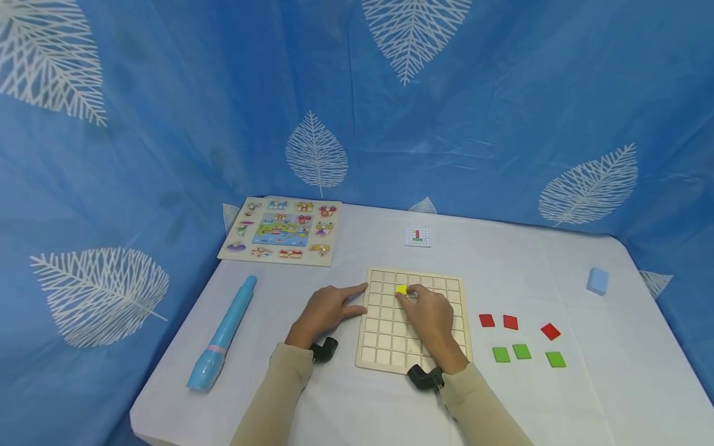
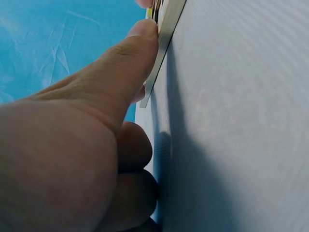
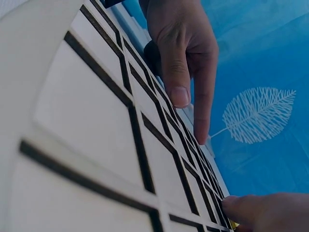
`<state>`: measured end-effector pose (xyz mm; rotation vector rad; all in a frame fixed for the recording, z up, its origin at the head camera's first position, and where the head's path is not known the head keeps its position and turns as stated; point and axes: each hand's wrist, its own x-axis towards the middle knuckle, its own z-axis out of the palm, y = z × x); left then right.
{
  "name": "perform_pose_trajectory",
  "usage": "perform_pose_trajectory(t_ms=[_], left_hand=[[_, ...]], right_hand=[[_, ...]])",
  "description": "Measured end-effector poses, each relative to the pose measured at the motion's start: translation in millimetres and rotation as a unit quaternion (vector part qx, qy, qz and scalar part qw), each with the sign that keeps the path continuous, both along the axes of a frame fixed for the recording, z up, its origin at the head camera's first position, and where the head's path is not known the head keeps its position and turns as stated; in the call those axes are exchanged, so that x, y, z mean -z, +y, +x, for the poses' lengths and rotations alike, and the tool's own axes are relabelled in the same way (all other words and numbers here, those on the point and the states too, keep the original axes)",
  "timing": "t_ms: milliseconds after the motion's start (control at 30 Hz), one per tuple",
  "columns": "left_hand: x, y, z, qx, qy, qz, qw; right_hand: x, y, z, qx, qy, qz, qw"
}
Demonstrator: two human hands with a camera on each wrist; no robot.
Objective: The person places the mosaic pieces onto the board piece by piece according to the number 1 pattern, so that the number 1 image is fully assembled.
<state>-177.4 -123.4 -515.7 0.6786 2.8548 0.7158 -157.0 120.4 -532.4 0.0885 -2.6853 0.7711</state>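
Observation:
A square wooden grid board (image 1: 383,342) lies on the white table, divided into rows of square cells. My right hand (image 1: 431,314) pinches a small yellow square tile (image 1: 401,289) between thumb and index finger, over a cell in an upper row. Only a sliver of that tile shows in the right wrist view, beneath the fingertips. At the board's left edge, my left hand (image 1: 325,310) rests with thumb and index finger stretched out against the rim. The left wrist view shows the left thumb (image 2: 130,60) touching the board's side (image 2: 164,41), the lower fingers curled.
Red tiles (image 1: 510,322) and green tiles (image 1: 522,351) lie right of the board. A small pattern card (image 1: 418,236) is behind it. Further out are a picture puzzle board (image 1: 281,229), a blue flashlight-shaped object (image 1: 224,331) and a light blue block (image 1: 597,281).

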Motion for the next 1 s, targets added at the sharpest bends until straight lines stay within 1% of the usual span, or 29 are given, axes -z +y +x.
perform_pose_trajectory(t_ms=[367, 433, 533, 667, 733, 833, 933, 1000], left_hand=[[0.6, 0.0, -1.1, -0.001, 0.001, 0.000, 1.0000], [0.3, -0.2, -0.8, 0.000, -0.001, 0.001, 1.0000], [-0.5, -0.5, -0.5, -0.002, -0.010, 0.000, 0.9999], [-0.9, -0.2, 0.2, -0.009, -0.016, 0.004, 0.9998], [-0.4, -0.2, 0.6, -0.011, -0.014, 0.006, 0.9998], [-0.2, -0.1, 1.2, -0.011, -0.013, 0.006, 0.9998], [-0.7, 0.2, 1.7, -0.013, -0.015, 0.006, 0.9998], [-1.6, 0.6, 2.1, -0.014, -0.017, 0.009, 0.9997]], right_hand=[[-0.1, 2.0, 0.1, -0.006, 0.022, -0.006, 0.9997], [-0.1, 2.9, -0.4, -0.009, 0.025, -0.023, 0.9994], [-0.1, 5.4, -1.5, -0.014, 0.022, -0.066, 0.9975], [-1.8, 11.2, -3.6, -0.014, 0.002, -0.137, 0.9905], [-4.0, 14.7, -4.6, -0.022, -0.009, -0.157, 0.9873], [-10.0, 20.0, -4.8, -0.045, -0.015, -0.171, 0.9841], [-19.4, 26.9, -3.1, -0.066, -0.007, -0.170, 0.9831], [-26.6, 33.5, -1.8, -0.069, 0.005, -0.166, 0.9837]])
